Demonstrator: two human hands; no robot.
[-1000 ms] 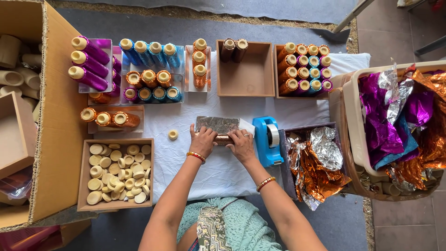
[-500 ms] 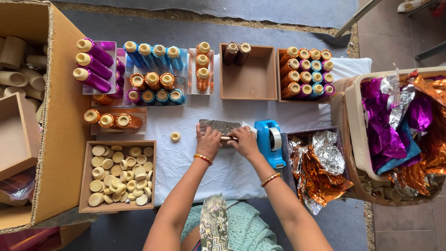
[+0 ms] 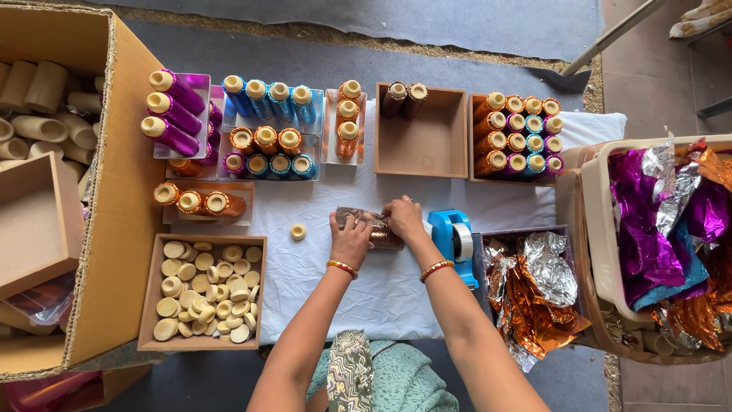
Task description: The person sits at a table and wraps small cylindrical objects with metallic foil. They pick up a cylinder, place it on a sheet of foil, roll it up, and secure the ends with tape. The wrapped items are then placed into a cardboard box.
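Hands have drawn closer together since a second ago: my left hand [image 3: 351, 238] and right hand [image 3: 404, 219] now press fingers-down on the short brown foil-wrapped tube [image 3: 371, 226], lying on the white cloth [image 3: 381, 294] just left of the blue tape dispenser [image 3: 453, 240]. I judge the foil wrap is being smoothed tight. One small cream wooden cap [image 3: 298, 231] lies loose nearby.

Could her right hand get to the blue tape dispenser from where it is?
Probably yes. The right hand rests on the foil-wrapped roll, and the blue tape dispenser stands just beside it on the white cloth, with nothing between them.
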